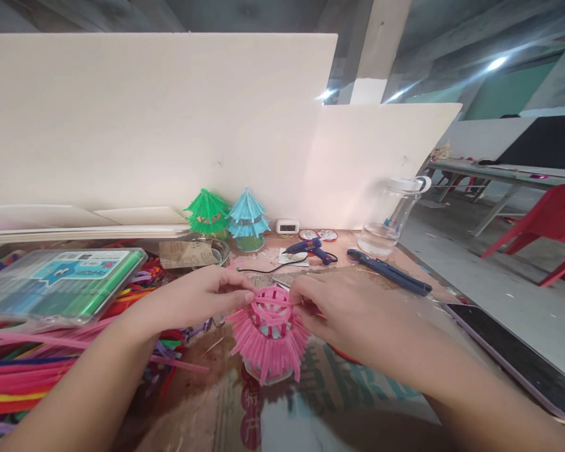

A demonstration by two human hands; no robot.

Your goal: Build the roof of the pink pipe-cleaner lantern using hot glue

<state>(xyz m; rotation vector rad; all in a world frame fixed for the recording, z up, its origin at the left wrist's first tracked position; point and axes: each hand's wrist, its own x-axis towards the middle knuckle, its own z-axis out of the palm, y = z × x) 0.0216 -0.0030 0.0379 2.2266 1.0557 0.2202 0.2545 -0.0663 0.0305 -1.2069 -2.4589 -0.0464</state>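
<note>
A pink pipe-cleaner lantern (pixel 269 339) stands on the table in front of me, with a fringe of pink strands hanging round it. My left hand (pixel 202 295) pinches its top rim from the left. My right hand (pixel 339 307) pinches the top from the right, fingers closed on a pink strand. Behind it, by the partition, stand a green pipe-cleaner lantern (pixel 208 213) and a blue pipe-cleaner lantern (pixel 248 220).
A heap of coloured pipe cleaners (pixel 23 370) and a plastic box (pixel 61 279) lie at left. A blue glue gun (pixel 311 248), dark pliers (pixel 388 271), a clear jar (pixel 390 216) and a phone (pixel 518 355) lie at right. Red chairs (pixel 546 226) stand beyond.
</note>
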